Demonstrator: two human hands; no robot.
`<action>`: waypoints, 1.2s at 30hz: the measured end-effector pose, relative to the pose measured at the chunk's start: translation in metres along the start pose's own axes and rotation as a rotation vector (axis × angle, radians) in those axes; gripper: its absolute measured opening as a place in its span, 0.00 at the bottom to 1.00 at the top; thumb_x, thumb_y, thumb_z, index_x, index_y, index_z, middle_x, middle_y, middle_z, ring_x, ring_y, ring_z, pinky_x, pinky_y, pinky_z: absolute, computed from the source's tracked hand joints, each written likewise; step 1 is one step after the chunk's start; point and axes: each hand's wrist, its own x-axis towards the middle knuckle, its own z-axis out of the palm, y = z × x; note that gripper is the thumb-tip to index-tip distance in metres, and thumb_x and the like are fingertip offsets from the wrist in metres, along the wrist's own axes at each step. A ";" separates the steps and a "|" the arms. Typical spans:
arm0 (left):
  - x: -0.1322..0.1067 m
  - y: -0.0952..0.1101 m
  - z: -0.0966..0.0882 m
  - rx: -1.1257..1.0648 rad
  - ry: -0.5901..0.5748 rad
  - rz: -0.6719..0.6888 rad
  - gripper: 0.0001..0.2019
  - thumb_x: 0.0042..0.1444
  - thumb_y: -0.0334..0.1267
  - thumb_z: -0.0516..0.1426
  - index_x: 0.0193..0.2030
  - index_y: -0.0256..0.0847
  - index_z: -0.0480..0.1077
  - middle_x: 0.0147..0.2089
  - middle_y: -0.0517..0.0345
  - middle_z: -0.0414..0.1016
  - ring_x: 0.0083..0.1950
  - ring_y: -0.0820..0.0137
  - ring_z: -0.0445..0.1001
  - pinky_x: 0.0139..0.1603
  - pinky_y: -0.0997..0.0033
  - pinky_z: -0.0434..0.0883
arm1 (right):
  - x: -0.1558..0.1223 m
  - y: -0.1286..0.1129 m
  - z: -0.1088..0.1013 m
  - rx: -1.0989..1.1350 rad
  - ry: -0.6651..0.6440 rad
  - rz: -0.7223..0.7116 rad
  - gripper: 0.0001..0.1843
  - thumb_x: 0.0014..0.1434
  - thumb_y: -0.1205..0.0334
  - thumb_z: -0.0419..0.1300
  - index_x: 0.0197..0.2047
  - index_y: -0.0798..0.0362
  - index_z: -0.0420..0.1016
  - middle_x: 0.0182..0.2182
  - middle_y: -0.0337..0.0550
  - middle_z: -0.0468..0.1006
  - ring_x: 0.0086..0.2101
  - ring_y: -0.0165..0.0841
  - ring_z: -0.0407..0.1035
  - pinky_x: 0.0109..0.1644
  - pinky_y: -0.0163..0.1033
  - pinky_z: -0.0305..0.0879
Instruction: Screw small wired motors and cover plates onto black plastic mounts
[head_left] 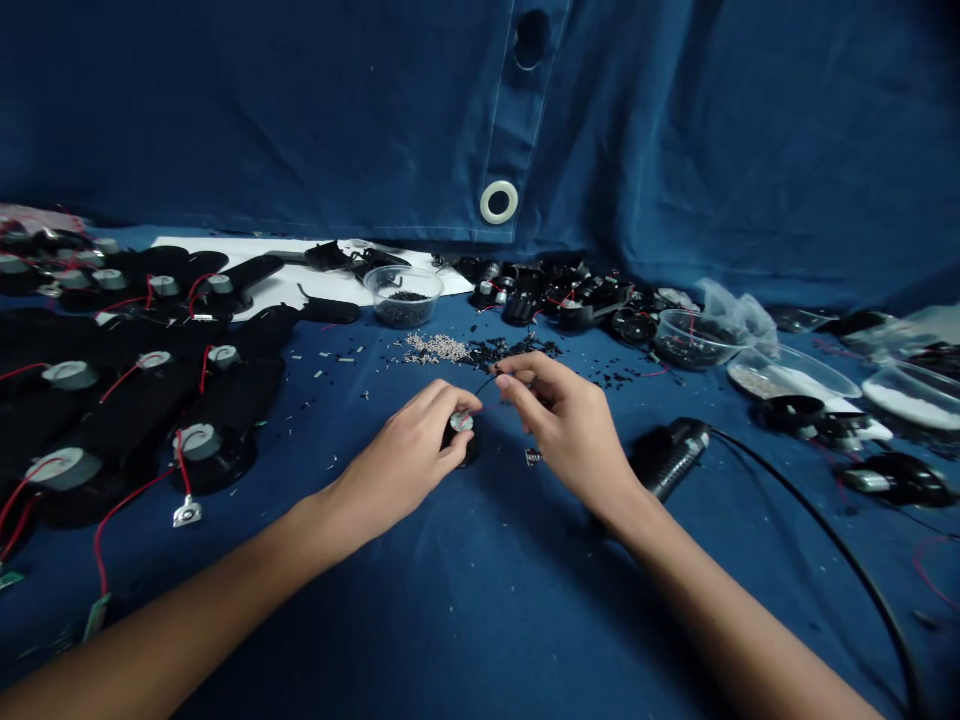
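Note:
My left hand is closed around a small round motor with a silvery top, set in a black housing mostly hidden by the fingers. From there a thin dark wire runs up to my right hand, whose thumb and forefinger pinch its end. A tiny circuit board lies on the blue cloth just below the right hand. Close to the right wrist rests a black corded tool, partly covered by the forearm.
Rows of black housings with motors and red wires fill the left. Loose silver screws and small black parts are heaped ahead. Behind them stands a clear tub; more black parts and plastic bowls lie rightward.

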 end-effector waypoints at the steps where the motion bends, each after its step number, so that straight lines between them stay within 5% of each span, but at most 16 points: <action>1: -0.001 0.000 0.000 0.015 -0.007 0.010 0.12 0.63 0.31 0.49 0.52 0.44 0.63 0.48 0.56 0.67 0.47 0.68 0.70 0.48 0.65 0.68 | 0.001 0.003 0.000 -0.015 0.011 -0.006 0.10 0.62 0.57 0.54 0.43 0.51 0.73 0.31 0.40 0.75 0.24 0.24 0.63 0.29 0.32 0.60; 5: -0.002 -0.002 0.002 0.077 -0.003 0.081 0.16 0.62 0.29 0.48 0.56 0.45 0.61 0.49 0.56 0.67 0.46 0.69 0.70 0.48 0.66 0.68 | 0.004 0.013 -0.001 -0.051 0.029 0.004 0.11 0.62 0.57 0.54 0.42 0.51 0.74 0.34 0.41 0.77 0.30 0.27 0.67 0.35 0.34 0.61; 9: -0.003 -0.003 0.004 0.075 0.011 0.095 0.12 0.61 0.27 0.50 0.48 0.44 0.67 0.49 0.57 0.66 0.46 0.72 0.71 0.48 0.69 0.67 | 0.005 0.015 -0.001 -0.072 0.022 0.018 0.12 0.62 0.56 0.54 0.42 0.51 0.75 0.34 0.40 0.77 0.29 0.27 0.67 0.35 0.34 0.61; 18: -0.001 0.000 0.000 -0.225 0.166 -0.147 0.04 0.61 0.37 0.52 0.37 0.41 0.66 0.40 0.59 0.70 0.40 0.72 0.73 0.44 0.69 0.71 | 0.004 0.011 -0.003 -0.087 -0.002 0.021 0.10 0.61 0.57 0.55 0.41 0.51 0.74 0.33 0.38 0.76 0.28 0.26 0.66 0.35 0.33 0.61; 23: 0.003 -0.010 0.005 -0.438 0.224 -0.310 0.10 0.56 0.39 0.57 0.43 0.40 0.63 0.36 0.59 0.72 0.38 0.70 0.74 0.40 0.69 0.73 | 0.004 0.003 -0.022 -0.119 -0.233 -0.096 0.03 0.59 0.63 0.57 0.37 0.51 0.71 0.32 0.36 0.73 0.30 0.25 0.65 0.35 0.31 0.61; 27: -0.001 -0.011 0.007 -0.369 0.281 -0.275 0.13 0.58 0.40 0.56 0.47 0.43 0.60 0.37 0.59 0.69 0.40 0.69 0.73 0.42 0.66 0.72 | -0.003 -0.009 -0.031 -0.157 -0.405 -0.207 0.03 0.60 0.63 0.57 0.38 0.50 0.72 0.36 0.37 0.72 0.33 0.25 0.65 0.38 0.31 0.62; 36: -0.018 -0.010 0.011 -0.028 0.061 -0.135 0.11 0.58 0.35 0.54 0.48 0.43 0.61 0.48 0.54 0.64 0.50 0.64 0.68 0.51 0.60 0.68 | -0.017 0.001 0.000 -0.257 -0.454 -0.240 0.04 0.62 0.63 0.55 0.39 0.51 0.70 0.36 0.39 0.69 0.33 0.27 0.65 0.39 0.34 0.62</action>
